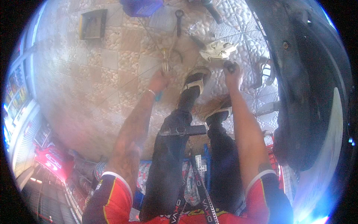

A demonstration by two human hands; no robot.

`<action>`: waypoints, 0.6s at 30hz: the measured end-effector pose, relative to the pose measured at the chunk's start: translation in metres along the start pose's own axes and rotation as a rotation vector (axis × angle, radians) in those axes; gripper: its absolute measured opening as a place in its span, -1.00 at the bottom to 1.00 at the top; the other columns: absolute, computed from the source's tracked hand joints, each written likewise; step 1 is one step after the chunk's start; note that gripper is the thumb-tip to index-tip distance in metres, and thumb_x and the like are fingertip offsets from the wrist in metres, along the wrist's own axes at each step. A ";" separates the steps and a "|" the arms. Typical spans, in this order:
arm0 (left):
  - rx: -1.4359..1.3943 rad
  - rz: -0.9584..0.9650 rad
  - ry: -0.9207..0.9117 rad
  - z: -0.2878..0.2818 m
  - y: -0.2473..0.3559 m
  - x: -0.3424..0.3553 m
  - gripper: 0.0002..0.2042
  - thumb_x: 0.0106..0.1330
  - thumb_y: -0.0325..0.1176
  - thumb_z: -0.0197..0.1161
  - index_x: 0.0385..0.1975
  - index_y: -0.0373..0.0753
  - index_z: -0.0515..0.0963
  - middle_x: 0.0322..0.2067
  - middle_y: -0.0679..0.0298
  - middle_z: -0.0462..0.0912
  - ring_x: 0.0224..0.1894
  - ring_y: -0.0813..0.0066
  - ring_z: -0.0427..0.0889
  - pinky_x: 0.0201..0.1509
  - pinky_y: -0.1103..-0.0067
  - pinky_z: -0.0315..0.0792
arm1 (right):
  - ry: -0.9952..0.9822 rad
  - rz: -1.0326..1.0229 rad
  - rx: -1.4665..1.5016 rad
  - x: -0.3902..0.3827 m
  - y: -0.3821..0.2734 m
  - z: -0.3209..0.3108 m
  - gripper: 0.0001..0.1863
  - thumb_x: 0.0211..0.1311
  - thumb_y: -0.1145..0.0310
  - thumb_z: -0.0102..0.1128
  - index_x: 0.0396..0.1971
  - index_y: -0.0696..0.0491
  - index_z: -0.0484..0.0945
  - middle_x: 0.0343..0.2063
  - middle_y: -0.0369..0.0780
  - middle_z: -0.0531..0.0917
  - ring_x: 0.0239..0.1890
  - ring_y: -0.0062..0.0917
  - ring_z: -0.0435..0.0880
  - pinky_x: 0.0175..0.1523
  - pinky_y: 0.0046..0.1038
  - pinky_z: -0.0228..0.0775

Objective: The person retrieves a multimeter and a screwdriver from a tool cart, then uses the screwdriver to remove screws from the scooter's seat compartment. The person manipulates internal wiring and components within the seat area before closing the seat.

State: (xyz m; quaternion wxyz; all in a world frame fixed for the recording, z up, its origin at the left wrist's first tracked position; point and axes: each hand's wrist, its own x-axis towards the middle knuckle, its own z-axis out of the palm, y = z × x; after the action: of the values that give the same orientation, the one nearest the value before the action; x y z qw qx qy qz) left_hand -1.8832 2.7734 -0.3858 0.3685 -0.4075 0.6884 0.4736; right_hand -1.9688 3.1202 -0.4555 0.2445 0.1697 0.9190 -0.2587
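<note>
Spokes (149, 37) fan across the tiled floor (85, 74) toward upper centre, their long axis running away from me. My left hand (159, 80) clenches a blue-handled tool (159, 96) at the hub (165, 61); my right hand (233, 72), right of centre, grips a dark knob (230, 66) beside the white rag (218, 50).

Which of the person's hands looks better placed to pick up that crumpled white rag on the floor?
Probably the right hand. It is closed on a small dark tool just below the crumpled white rag on the patterned tile floor. The left hand sits farther off, gripping a brass-coloured metal part.
</note>
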 end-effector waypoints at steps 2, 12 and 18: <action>0.006 -0.027 0.026 -0.002 -0.004 0.017 -0.69 0.32 -0.24 0.43 -0.11 -0.23 0.49 -0.52 0.40 0.54 -0.52 0.61 0.50 -0.44 0.58 0.44 | 0.056 -0.030 0.028 -0.020 0.001 0.001 -0.16 0.10 0.07 0.46 0.39 -0.05 0.35 0.22 0.12 0.50 0.25 0.07 0.49 0.34 -0.06 0.37; 0.352 0.262 0.381 -0.001 -0.029 0.105 -0.56 0.22 -0.21 0.40 -0.02 -0.38 0.50 -0.33 0.07 0.67 -0.29 0.19 0.68 -0.20 0.33 0.56 | -0.982 -0.171 -0.264 -0.141 0.093 -0.039 -0.32 0.26 0.02 0.31 0.28 0.09 0.43 0.10 0.17 0.61 0.15 0.09 0.61 0.24 -0.05 0.48; 0.427 0.209 0.412 -0.005 -0.018 0.113 -0.50 0.21 -0.17 0.37 0.01 -0.42 0.51 -0.11 -0.22 0.70 0.03 -0.23 0.65 0.11 0.12 0.52 | -0.816 -0.103 -0.287 -0.151 0.095 -0.091 -0.39 0.28 0.02 0.30 0.17 0.16 0.52 -0.03 0.11 0.69 0.06 0.03 0.66 0.20 -0.09 0.50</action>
State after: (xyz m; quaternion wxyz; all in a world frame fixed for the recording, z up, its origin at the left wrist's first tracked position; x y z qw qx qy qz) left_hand -1.9126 2.7412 -0.4916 0.2477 -0.3353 0.8706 0.2614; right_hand -1.8355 3.2202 -0.3434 0.5955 -0.0284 0.7810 -0.1860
